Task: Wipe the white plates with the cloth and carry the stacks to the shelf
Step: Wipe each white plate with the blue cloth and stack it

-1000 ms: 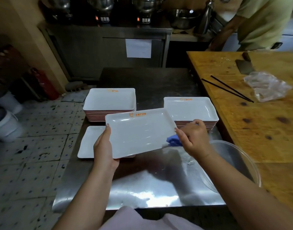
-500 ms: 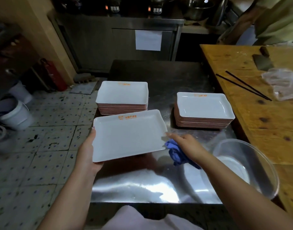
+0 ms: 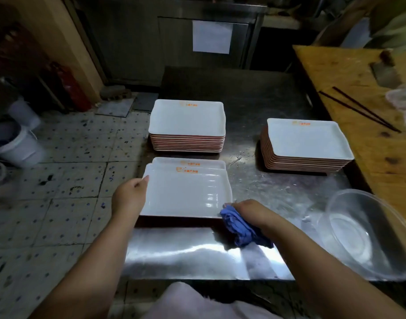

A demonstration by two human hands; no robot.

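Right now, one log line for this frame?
left hand: holds white rectangular plate | right hand: grips blue cloth | plate over another on steel table

white plates (image 3: 186,194) with orange logos, blue cloth (image 3: 241,229), blue-speckled pale floor tiles (image 3: 66,148)

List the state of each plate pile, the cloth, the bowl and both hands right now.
Top plate: on another plate, shifted off-square.
Far stack: neat, untouched.
Right stack: neat, untouched.
Blue cloth: bunched, held.
Clear bowl: upright, tilted.
Left hand: holds top plate's edge.
Right hand: grips cloth at plate corner.
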